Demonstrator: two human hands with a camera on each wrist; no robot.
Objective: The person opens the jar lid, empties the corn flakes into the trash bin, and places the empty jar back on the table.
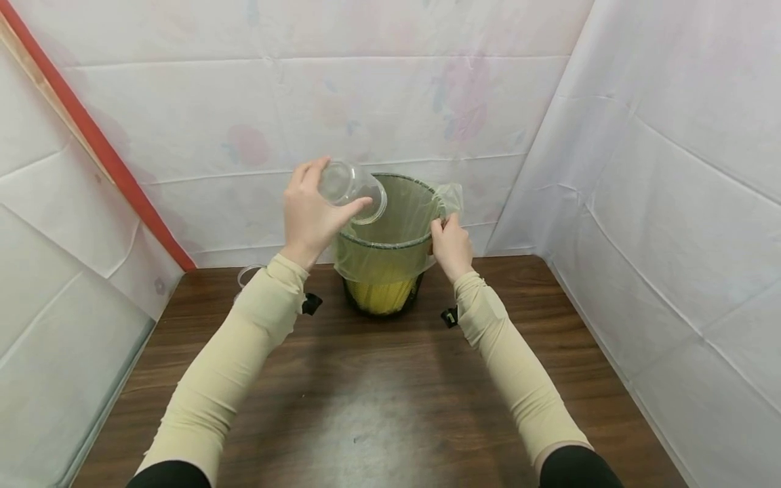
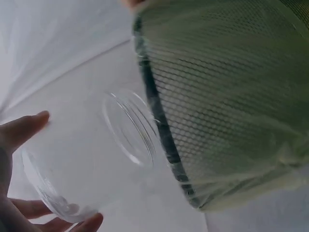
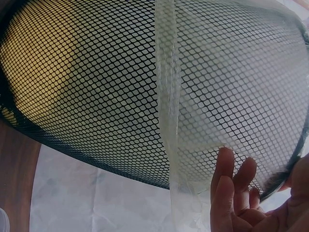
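A black mesh bin (image 1: 390,245), lined with a pale green see-through bag (image 1: 372,268), stands at the back of the table. My left hand (image 1: 308,210) holds a clear jar (image 1: 356,190) tipped sideways at the bin's left rim. In the left wrist view the threaded mouth of the jar (image 2: 130,128) lies right at the bin's edge, and I see nothing inside it. My right hand (image 1: 450,244) grips the right side of the rim. In the right wrist view its fingers (image 3: 224,166) lie outside the mesh, over the bag's folded-down edge (image 3: 166,72).
Something yellow (image 1: 381,297) shows through the mesh low in the bin. A clear round piece (image 1: 249,272) lies on the brown wooden table (image 1: 366,386), partly behind my left sleeve. White sheets (image 1: 396,88) enclose the back and sides. A red strip (image 1: 104,146) slants at the left.
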